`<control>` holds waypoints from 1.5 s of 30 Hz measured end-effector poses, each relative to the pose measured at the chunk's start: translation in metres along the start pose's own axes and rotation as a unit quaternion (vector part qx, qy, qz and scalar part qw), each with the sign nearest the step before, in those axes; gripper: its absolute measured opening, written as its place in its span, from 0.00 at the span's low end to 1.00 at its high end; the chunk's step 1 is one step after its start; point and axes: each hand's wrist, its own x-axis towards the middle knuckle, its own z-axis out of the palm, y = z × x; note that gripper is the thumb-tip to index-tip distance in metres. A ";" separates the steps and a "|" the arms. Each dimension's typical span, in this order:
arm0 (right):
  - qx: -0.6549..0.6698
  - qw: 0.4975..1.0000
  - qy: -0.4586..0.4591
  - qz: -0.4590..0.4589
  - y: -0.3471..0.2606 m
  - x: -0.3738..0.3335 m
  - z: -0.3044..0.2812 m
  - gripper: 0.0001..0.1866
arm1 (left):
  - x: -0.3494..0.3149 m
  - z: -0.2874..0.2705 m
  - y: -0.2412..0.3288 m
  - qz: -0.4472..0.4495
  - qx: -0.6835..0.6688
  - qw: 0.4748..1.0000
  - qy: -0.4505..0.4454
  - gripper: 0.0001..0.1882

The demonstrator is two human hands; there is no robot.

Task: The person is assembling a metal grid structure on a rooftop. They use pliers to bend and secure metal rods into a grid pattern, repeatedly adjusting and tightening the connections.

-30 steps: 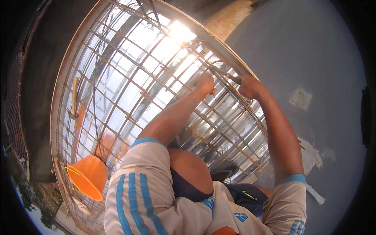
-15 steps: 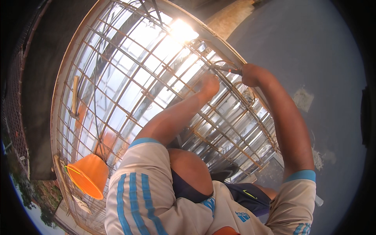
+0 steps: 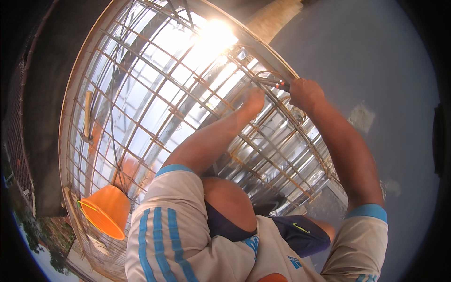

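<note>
My right hand [image 3: 305,93] is closed around the handles of a pair of pincers [image 3: 276,84], which have small red marks on them. The jaws point left, toward a bar of the rebar mesh [image 3: 164,75] near its far right edge. Just left of the jaws, my left hand [image 3: 254,99] is curled at the mesh. Its fingertips are turned away, so what they hold, if anything, is hidden. A thin bent wire [image 3: 268,73] arcs above the pincers.
An orange bucket [image 3: 107,211] lies tipped on the mesh at the left. Beyond it a hammer [image 3: 88,115] with a wooden handle rests on the bars. Shiny sheeting lies under the mesh. A wooden board edge [image 3: 263,44] borders a grey wall [image 3: 347,51] on the right.
My right hand and forearm have shifted slightly right, and the red marks on the pincers show more plainly. My left hand has moved only a little, staying by the same bars.
</note>
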 end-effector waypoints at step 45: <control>0.884 0.315 0.299 -0.171 0.044 -0.112 0.126 0.21 | -0.120 0.066 0.251 -0.027 0.259 0.893 -0.366 0.11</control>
